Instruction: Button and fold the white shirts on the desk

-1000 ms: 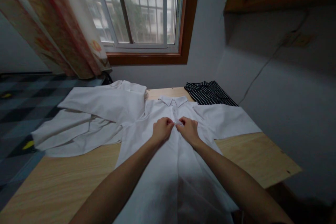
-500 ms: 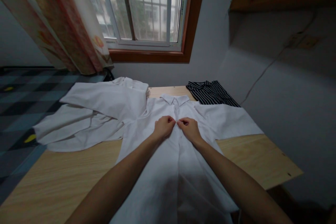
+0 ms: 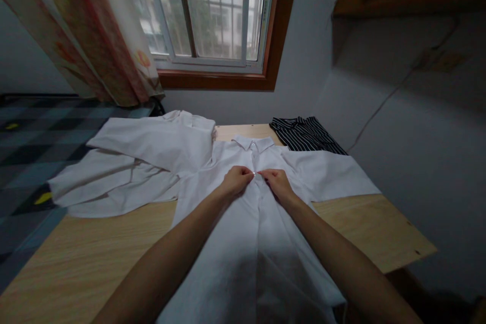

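Observation:
A white button-up shirt [image 3: 228, 243] lies front side up in front of me, its collar [image 3: 253, 143] at the far end and a sleeve stretched out to the right. My left hand [image 3: 238, 180] pinches the front placket a little below the collar. Close beside it, my right hand [image 3: 276, 182] pinches the other side of the same spot, thumb and forefinger together. Between the fingertips a small pale button [image 3: 254, 173] shows. The buttonhole is too small to make out.
White folded garments [image 3: 152, 147] are heaped at the left, partly over the wooden table [image 3: 114, 248]. A black-and-white striped garment [image 3: 304, 134] lies at the back right. Left of the table is a checked bedspread [image 3: 23, 162]; a window [image 3: 212, 15] and wall stand behind.
Both hands stay at the same place on the placket. The right fingers have shifted slightly, with the forefinger straighter, and the button now shows between the fingertips.

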Motion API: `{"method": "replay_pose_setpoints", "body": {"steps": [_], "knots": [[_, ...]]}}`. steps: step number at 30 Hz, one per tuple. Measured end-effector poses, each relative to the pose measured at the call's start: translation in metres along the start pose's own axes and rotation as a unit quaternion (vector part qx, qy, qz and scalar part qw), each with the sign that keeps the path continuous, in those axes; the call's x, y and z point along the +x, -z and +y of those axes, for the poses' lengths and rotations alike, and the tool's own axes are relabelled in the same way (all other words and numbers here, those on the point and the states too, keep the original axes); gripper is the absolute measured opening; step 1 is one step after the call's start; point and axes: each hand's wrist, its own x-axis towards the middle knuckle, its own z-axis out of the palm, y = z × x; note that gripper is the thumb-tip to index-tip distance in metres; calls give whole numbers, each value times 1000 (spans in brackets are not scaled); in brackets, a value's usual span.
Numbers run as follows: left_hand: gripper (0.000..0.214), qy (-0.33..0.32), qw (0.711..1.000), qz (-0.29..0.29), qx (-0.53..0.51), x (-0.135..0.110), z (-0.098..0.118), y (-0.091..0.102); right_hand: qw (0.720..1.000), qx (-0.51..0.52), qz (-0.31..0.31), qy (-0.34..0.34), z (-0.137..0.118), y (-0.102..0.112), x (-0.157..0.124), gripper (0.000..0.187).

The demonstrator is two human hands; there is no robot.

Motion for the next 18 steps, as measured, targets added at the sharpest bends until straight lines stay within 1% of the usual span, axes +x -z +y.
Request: {"method": "replay_pose_setpoints", "body": {"steps": [2,5,7,10,12,15,17,18], "knots": [[20,0,1000,-17,-26,1,-2,1,1000,14,-11,3,0,1,1,23],[20,-2,998,-34,-49,2,-2,2,1000,7,-9,21,-3,-1,-3,22],[19,1,998,-38,-47,2,-3,3,999,-23,-6,37,-8,-3,-7,22],[18,10,999,-32,-27,3,-3,2,990,-115,7,77,-16,-6,-14,22],[19,13,1000,-21,-15,5,-3,1,971,-208,11,118,-22,-7,-18,23],[29,13,1000,-7,-7,7,-3,0,918,-357,-10,171,-29,-9,-24,24],[36,15,1000,-1,-6,8,-3,0,885,-422,-30,192,-32,-11,-28,25],[39,16,1000,2,-4,8,-2,-1,874,-440,-38,202,-33,-13,-29,25]]}}
